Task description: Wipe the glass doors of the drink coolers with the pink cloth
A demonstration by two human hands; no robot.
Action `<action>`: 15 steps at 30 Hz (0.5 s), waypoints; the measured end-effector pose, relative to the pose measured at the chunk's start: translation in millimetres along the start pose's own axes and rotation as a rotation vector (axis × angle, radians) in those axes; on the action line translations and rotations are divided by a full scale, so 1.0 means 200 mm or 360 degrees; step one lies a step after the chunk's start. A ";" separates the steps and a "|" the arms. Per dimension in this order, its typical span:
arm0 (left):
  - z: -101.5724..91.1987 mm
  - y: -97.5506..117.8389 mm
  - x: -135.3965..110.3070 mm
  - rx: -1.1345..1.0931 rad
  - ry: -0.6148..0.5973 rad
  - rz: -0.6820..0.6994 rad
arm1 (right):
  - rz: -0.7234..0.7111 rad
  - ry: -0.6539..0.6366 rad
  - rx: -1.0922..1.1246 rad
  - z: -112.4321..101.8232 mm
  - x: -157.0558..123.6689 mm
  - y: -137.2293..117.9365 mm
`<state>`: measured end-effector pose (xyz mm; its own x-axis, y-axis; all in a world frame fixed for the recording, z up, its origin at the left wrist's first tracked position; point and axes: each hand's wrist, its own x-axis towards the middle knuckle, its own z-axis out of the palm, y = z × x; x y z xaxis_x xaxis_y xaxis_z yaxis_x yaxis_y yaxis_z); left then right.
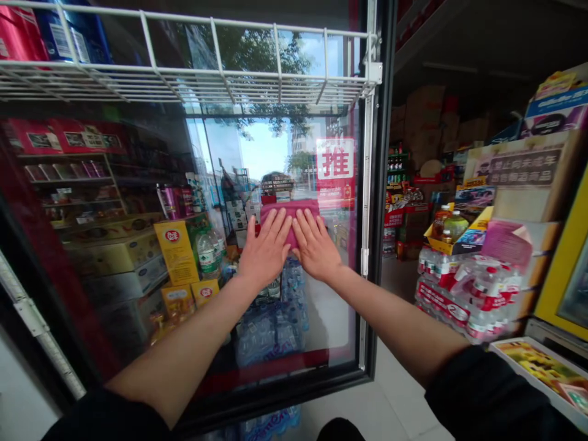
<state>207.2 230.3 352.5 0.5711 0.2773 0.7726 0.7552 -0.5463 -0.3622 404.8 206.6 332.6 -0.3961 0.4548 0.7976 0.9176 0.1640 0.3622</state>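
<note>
Both my arms reach forward to a glass door (333, 306) with a dark frame. My left hand (266, 248) lies flat on a pink cloth (290, 210), fingers stretched out. Beside it, my right hand (316, 245) is also flat on the cloth, its fingertips almost meeting the left ones. The cloth is pressed against the glass, and its lower part is hidden under my hands. To the upper right of the hands, a red and white sticker (335, 159) with a large character is on the door. Reflections and goods behind the glass mix in the pane.
A white wire rack (211, 79) holding cans (76, 33) at its left end crosses the door above my hands. On the right stand packs of bottled water (478, 297), stacked cartons (514, 177) and a yellow-framed cabinet (565, 245). Wrapped bottles (271, 422) show below the door.
</note>
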 end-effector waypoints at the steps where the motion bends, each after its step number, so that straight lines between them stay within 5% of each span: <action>1: 0.05 0.02 -0.10 -0.0008 -0.0049 -0.0010 | -0.0031 -0.0051 0.0018 0.05 -0.08 -0.05; 5: 0.18 0.08 -0.43 -0.0026 -0.0163 -0.0060 | -0.0116 -0.0194 0.0023 0.18 -0.33 -0.25; 8: 0.19 0.06 -0.53 -0.0048 -0.0155 -0.0071 | -0.0107 -0.0218 0.0011 0.20 -0.38 -0.33; 15: -0.01 -0.17 -0.30 -0.0006 0.0008 -0.0103 | -0.0149 -0.0098 0.0001 0.02 0.01 -0.24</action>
<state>146.7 230.4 318.6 0.5194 0.3083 0.7970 0.7894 -0.5303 -0.3093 360.7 202.4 315.4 -0.4773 0.4903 0.7292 0.8767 0.2088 0.4334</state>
